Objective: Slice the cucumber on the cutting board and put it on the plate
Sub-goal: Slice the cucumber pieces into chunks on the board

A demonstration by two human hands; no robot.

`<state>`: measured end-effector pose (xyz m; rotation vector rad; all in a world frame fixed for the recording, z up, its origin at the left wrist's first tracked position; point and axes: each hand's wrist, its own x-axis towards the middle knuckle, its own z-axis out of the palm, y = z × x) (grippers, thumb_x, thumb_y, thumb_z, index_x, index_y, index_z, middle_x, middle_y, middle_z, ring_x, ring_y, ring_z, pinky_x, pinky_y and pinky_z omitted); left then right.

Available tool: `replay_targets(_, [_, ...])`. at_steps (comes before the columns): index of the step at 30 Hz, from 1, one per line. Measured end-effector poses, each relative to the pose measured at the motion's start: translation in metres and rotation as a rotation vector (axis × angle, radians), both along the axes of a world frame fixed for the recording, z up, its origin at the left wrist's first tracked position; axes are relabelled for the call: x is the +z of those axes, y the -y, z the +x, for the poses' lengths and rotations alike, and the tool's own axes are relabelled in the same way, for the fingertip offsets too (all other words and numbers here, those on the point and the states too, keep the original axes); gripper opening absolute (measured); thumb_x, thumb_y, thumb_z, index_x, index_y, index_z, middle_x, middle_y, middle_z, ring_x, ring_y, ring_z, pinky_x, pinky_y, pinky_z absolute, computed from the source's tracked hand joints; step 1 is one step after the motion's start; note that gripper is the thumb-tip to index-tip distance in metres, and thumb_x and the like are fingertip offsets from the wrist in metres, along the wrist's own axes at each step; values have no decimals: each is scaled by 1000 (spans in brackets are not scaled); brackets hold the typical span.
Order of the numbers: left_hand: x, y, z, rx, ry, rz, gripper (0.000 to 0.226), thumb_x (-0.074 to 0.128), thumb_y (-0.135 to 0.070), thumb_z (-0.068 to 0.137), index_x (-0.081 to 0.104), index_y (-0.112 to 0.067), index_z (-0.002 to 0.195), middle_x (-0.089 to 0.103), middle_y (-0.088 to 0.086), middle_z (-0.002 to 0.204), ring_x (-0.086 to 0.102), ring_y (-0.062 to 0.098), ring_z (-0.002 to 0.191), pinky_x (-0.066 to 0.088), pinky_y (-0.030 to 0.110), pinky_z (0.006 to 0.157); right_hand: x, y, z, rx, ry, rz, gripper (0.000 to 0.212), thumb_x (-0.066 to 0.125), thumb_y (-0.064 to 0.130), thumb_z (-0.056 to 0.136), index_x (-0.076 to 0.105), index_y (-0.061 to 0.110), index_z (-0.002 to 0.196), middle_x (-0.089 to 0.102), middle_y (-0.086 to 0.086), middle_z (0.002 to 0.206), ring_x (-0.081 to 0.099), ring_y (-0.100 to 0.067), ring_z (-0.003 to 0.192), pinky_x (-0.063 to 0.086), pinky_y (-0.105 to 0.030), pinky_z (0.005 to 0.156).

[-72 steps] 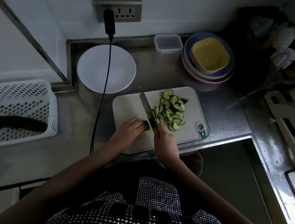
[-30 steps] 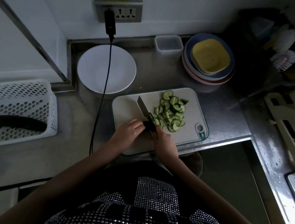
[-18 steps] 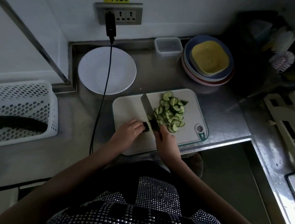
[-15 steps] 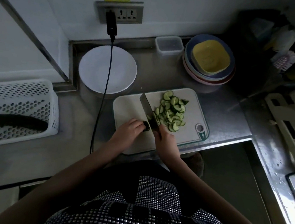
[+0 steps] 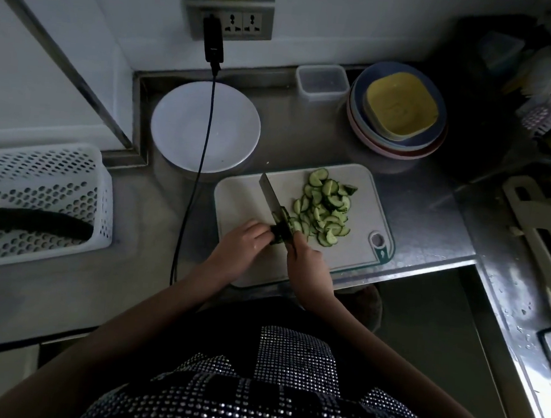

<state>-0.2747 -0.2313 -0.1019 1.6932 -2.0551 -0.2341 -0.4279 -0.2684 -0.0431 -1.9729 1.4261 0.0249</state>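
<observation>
Brushed steel counter (image 5: 415, 220), matt plastic cutting board (image 5: 241, 203), glossy white plate (image 5: 182, 125)

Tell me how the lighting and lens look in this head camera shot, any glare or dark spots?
Head view: dim overall, with the white plate and wall brightest; glare streaks the wet steel edge at right; the back right corner sinks into shadow; wide-angle bending curves the counter lines; the cucumber slices stay fairly sharp.

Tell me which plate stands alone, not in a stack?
The white plate, left of the board. The others are stacked at the back right.
</observation>
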Motion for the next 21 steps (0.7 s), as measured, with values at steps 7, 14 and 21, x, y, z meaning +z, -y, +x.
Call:
replay_targets(7, [-1, 1, 0, 4, -2, -35, 27, 46, -9, 80, 68, 0, 91, 64, 14, 91, 46, 23, 89, 43, 32, 74, -3, 1, 2, 15, -49, 64, 23, 34, 21, 101, 40, 14, 121, 63, -24, 98, 60, -43, 92, 42, -40, 69])
replay_targets(14, [-6, 0, 3, 3, -6, -15, 27, 46, -10, 82, 69, -2, 93, 64, 12, 94, 47, 23, 90, 48, 34, 75, 2, 6, -7, -39, -94, -27, 14, 34, 19, 100, 41, 12, 110, 62, -23, 94, 60, -42, 87, 42, -40, 66])
replay_targets(21, [-3, 0, -1, 16, -12, -42, 29, 46, -14, 81, 71, -4, 94, 66, 9, 92, 48, 20, 91, 46, 30, 77, 10, 1, -3, -26, 38, -3, 16, 37, 24, 101, 43, 11, 107, 62, -24, 89, 59, -43, 81, 44, -41, 63])
